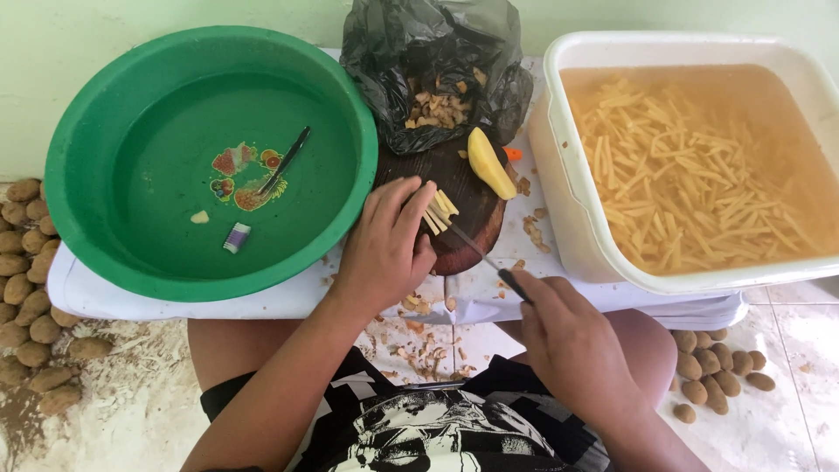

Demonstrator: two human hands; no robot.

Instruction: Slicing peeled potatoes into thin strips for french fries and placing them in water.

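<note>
My left hand (384, 245) presses down on a small stack of potato sticks (440, 210) on a dark round wooden cutting board (476, 188). My right hand (568, 336) grips the dark handle of a knife (481, 253), whose thin blade reaches up into the sticks. A peeled yellow potato half (489, 163) lies on the far side of the board, apart from both hands.
A green basin (79, 166) with water and a peeler stands at left. A white tub (559, 201) of cut sticks in water stands at right. A black bag (437, 61) of peelings sits behind the board. Unpeeled potatoes (26, 297) lie on the floor on both sides.
</note>
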